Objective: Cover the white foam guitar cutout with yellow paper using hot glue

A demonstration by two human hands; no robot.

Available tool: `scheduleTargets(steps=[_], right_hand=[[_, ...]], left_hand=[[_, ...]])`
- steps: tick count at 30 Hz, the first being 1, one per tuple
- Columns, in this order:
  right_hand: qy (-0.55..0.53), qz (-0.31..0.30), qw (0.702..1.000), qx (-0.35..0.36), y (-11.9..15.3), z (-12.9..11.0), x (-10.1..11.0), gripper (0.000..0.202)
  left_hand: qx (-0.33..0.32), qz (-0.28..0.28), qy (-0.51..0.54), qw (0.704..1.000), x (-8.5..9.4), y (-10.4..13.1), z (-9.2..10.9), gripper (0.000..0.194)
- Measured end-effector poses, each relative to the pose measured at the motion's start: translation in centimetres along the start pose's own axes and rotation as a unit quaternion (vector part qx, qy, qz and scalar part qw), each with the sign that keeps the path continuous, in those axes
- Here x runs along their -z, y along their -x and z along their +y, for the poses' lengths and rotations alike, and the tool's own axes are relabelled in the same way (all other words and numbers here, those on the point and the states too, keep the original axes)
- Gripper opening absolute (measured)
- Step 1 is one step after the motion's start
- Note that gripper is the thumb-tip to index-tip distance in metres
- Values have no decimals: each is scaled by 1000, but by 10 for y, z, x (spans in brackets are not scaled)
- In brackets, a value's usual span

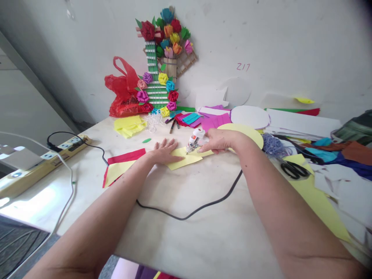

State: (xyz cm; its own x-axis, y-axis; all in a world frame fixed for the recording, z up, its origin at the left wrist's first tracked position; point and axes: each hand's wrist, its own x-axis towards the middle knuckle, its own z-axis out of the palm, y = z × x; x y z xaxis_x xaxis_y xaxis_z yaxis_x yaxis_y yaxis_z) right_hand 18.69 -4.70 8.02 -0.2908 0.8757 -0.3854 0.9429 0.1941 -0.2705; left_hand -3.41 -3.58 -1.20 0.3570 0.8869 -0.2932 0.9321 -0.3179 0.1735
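My left hand (166, 151) lies flat with its fingers spread, pressing on the left end of a yellow paper strip (186, 159). Wrapped around a small white glue gun (197, 138) is my right hand (219, 140). The gun's nozzle points down and left, close to the strip's upper surface; whether it touches cannot be made out. A black cord (186, 218) loops across the table in front of both hands. Left of my left wrist lies a yellow piece edged with red paper (125, 157), partly hidden by my forearm.
A paper-flower guitar craft (152, 89) and a red plastic bag (124, 91) stand against the wall. A power strip (58, 159) runs along the left. Black-handled scissors (294, 169), purple yarn (273, 146) and paper scraps (340, 186) lie at right. A yellow oval (247, 131) sits behind my right wrist.
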Motion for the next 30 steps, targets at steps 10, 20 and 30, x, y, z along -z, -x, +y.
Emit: scheduleTargets(steps=[10,20,30], right_hand=[[28,-29,999,-1,-2,-9,4,48],[35,-34,999,7,-3,-13,-1,46],[-42,14,998,51,16,9,11,42]], left_hand=[[-6,5,4,1000,-2,-2,-2,94],[0,1,1,1000,1,1,2,95],[-9,4,4,1000,0,-1,-1,95]])
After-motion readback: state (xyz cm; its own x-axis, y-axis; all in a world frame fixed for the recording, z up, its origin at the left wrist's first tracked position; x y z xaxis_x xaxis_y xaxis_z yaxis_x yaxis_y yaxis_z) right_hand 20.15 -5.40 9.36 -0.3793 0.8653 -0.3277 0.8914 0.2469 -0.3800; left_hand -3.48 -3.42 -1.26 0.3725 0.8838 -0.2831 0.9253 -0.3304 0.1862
